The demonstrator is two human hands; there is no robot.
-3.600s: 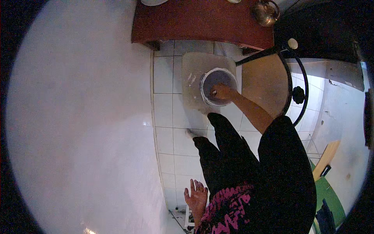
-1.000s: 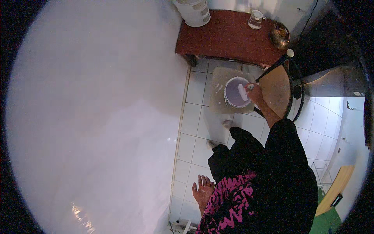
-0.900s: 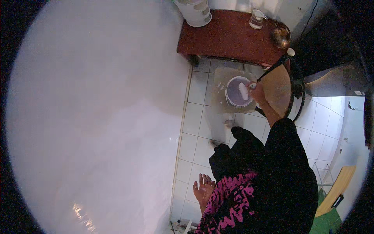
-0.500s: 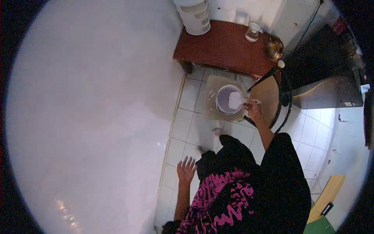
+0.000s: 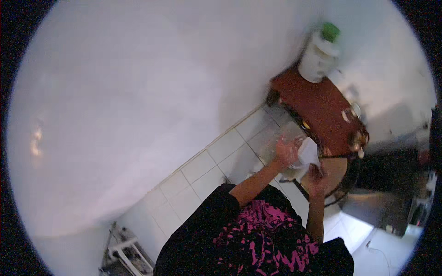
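Note:
The picture is smeared by motion. My right hand (image 5: 316,179) is closed on what looks like a broad paintbrush, its wide white head (image 5: 308,152) raised between my hands. My left hand (image 5: 286,152) is close against the left side of that white head. Blur hides whether its fingers grip the head or only touch it. Both forearms reach forward over the tiled floor. The white bucket seen earlier is mostly hidden behind my hands and the brush.
A long white wall (image 5: 138,115) runs along the left. Ahead is a red-brown low table (image 5: 322,110) bearing a white container (image 5: 317,62) and a shiny round pot (image 5: 357,139). A black-framed chair (image 5: 338,172) stands right of my hands. A dark cabinet (image 5: 380,207) is beyond it.
My view has turned left, so the table appears farther right. My left hand has risen from near my side to the brush head. The brush has been lifted from over the bucket.

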